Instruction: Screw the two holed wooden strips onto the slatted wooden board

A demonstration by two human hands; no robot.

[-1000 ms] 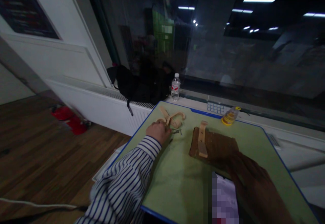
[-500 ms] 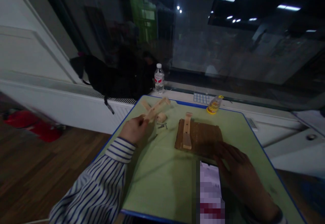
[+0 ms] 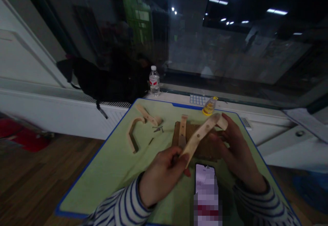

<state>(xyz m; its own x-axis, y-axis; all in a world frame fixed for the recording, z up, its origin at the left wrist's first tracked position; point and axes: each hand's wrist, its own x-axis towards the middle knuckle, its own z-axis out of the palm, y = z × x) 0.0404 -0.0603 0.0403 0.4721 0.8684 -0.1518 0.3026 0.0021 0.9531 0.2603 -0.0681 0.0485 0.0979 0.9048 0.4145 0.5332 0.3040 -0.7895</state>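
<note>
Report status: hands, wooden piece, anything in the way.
Left hand gripping curved wooden piece; right hand at its hooked end. Cardboard beyond; phone lying between forearms.

Dim all round here, with white strip lights glaring in the dark window (image 3: 184,48)! The floor (image 3: 28,181) sinks into shadow, and a blocky mosaic blurs the phone (image 3: 206,192).

Phone screen (image 3: 206,192) partly pixelated
</note>
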